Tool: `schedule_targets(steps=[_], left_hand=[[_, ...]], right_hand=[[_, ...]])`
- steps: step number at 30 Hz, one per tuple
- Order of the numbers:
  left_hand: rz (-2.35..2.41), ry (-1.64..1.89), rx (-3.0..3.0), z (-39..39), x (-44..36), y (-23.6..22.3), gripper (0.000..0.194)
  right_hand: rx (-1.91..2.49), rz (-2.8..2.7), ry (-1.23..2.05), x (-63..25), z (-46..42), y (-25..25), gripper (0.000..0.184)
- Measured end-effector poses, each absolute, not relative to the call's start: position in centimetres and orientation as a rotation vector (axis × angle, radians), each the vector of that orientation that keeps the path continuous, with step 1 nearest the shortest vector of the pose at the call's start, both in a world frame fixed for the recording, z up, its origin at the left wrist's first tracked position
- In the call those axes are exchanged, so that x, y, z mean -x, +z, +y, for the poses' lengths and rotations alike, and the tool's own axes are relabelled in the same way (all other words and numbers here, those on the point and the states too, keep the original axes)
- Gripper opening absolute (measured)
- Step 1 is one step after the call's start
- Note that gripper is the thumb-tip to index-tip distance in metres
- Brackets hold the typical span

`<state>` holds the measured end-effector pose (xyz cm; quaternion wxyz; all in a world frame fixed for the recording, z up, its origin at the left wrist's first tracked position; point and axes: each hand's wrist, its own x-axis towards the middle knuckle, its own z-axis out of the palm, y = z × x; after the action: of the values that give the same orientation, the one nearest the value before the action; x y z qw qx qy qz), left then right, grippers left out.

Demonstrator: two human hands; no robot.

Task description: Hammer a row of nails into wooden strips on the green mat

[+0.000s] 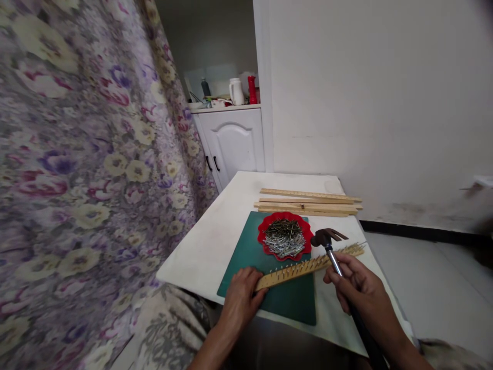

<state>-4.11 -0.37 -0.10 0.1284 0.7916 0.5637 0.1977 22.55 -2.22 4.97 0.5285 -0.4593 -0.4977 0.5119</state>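
My left hand (241,298) grips the near end of a wooden strip (308,265) studded with a row of small nails. The strip lies slantwise across a green cutting mat (250,246). My right hand (356,285) is closed round the handle of a claw hammer (327,238). The hammer's dark head hovers just above the strip's far half. A red scalloped dish (265,228) heaped with loose nails sits on the mat behind the strip.
Several bare wooden strips (308,202) lie stacked at the far edge of the white table (208,246). A flowered curtain (77,154) hangs at the left. A white cabinet (231,141) with bottles stands behind, and a white wall (365,103) rises at right.
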Motion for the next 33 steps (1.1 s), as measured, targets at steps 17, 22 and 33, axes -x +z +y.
schedule_targets(steps=[17, 22, 33], left_hand=[[1.689, 0.545, -2.293, -0.3, 4.6, -0.7, 0.034], [1.699, 0.557, -2.297, -0.2, 4.5, -0.2, 0.034], [0.930, 0.694, -1.719, -6.2, -0.8, 5.1, 0.020]], right_hand=[[1.096, -1.152, 1.250, -22.2, -2.4, 5.1, 0.035], [1.087, -1.169, 1.244, -22.2, -2.2, 4.6, 0.032], [0.973, -0.971, 1.002, -28.0, -0.6, 7.3, 0.027]])
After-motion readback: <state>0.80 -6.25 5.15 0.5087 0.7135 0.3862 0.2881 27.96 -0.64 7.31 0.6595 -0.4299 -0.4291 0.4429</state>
